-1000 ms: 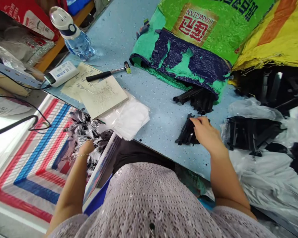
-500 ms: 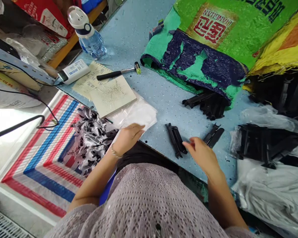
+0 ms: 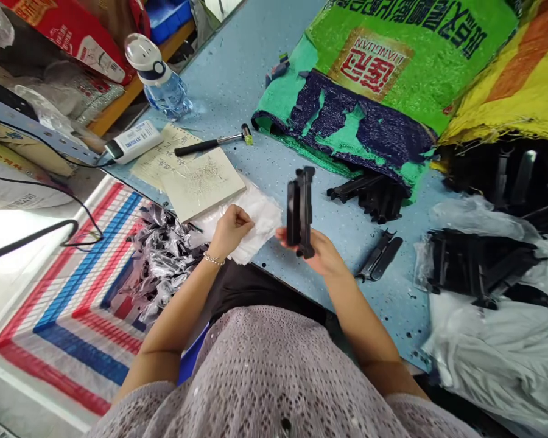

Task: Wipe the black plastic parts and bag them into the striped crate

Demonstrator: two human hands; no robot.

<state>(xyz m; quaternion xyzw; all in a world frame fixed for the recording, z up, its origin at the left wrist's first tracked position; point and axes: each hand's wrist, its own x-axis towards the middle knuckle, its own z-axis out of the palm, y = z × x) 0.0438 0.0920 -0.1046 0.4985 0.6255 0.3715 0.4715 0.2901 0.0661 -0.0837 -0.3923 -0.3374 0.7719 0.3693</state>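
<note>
In my right hand is a pair of long black plastic parts, held upright above the blue table. My left hand is closed in a pinch at the edge of a stack of thin clear plastic bags; the fingertips are on the top bag. Another pair of black parts lies on the table to the right of my right hand. More black parts stick out from the mouth of a green woven sack.
A beige block, a small hammer, a white tube and a water bottle stand or lie at left. Bagged black parts fill a striped-lined crate below. More black parts lie in plastic at right.
My right hand has picked up the pair of black parts from the table and moved it left and up. My left hand has curled its fingers into a pinch on the bags.
</note>
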